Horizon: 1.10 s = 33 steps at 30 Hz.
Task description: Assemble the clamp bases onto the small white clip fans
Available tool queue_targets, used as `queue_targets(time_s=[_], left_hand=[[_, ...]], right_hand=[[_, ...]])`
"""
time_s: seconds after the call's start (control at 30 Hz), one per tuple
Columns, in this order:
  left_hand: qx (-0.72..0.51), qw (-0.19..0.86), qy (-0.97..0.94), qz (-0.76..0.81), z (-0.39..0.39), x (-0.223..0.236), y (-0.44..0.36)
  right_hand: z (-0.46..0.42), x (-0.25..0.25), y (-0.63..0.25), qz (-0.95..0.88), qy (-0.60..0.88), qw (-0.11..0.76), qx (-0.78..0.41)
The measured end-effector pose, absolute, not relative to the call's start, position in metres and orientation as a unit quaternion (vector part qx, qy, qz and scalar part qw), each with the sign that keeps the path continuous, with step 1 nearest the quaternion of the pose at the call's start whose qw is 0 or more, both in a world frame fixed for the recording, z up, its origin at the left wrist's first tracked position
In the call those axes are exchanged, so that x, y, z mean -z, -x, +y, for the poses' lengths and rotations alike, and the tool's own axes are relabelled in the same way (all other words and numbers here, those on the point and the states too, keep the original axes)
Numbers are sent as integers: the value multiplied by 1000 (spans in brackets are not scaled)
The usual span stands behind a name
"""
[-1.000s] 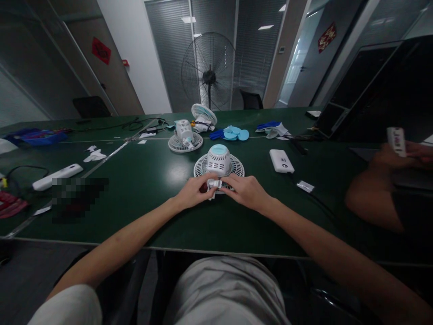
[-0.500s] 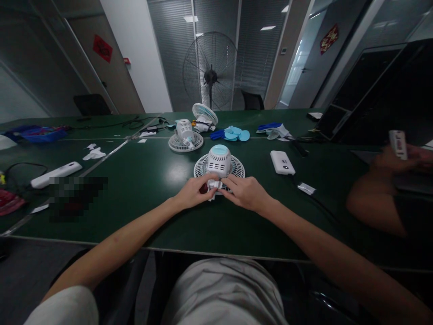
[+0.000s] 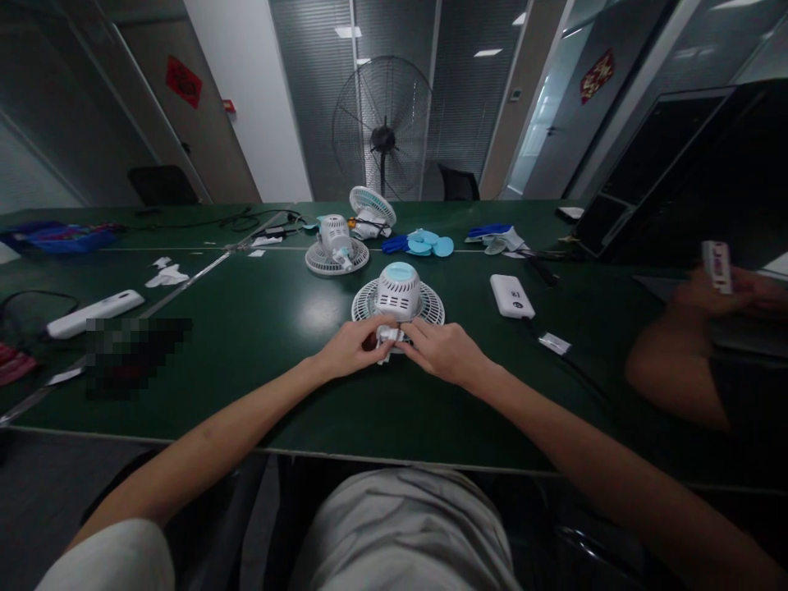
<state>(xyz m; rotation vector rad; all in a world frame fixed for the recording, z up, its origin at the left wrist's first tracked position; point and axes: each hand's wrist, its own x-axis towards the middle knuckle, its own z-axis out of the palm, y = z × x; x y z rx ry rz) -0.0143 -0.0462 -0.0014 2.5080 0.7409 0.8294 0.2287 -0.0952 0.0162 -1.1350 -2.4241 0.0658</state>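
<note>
In front of me a small white fan (image 3: 398,294) lies with its grille down on the green table, its motor housing with a light-blue cap facing up. At its near side sits a small white part (image 3: 389,334), whose exact kind I cannot make out. My left hand (image 3: 355,348) is closed on this part from the left, thumb and fingers pinching it. From the right, my right hand (image 3: 444,350) also pinches it, fingertips against its edge and the grille. My fingers hide some of the part and the grille's near rim.
Behind stand two more small fans, one grille-down (image 3: 336,246), one tilted (image 3: 372,212). Light-blue fan blades (image 3: 429,243) lie near blue-and-white gloves (image 3: 497,238). A white power bank (image 3: 512,296) with a cable is to the right. Another person's hand (image 3: 707,289) holds a white object at far right.
Both hands stay at the same white part with hardly any finger movement. The whole view has shifted slightly.
</note>
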Motion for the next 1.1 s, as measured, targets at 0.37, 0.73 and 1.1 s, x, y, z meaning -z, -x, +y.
queue_targets(time_s=[0.37, 0.73, 1.1], left_hand=[[-289, 192, -901, 262, -47, -1, 13], [-285, 172, -905, 265, -45, 4, 15], [-286, 175, -905, 263, -48, -1, 15]], right_hand=[[-96, -15, -229, -854, 431, 275, -96], [-93, -5, -220, -813, 459, 288, -215], [-92, -6, -215, -745, 466, 273, -391]])
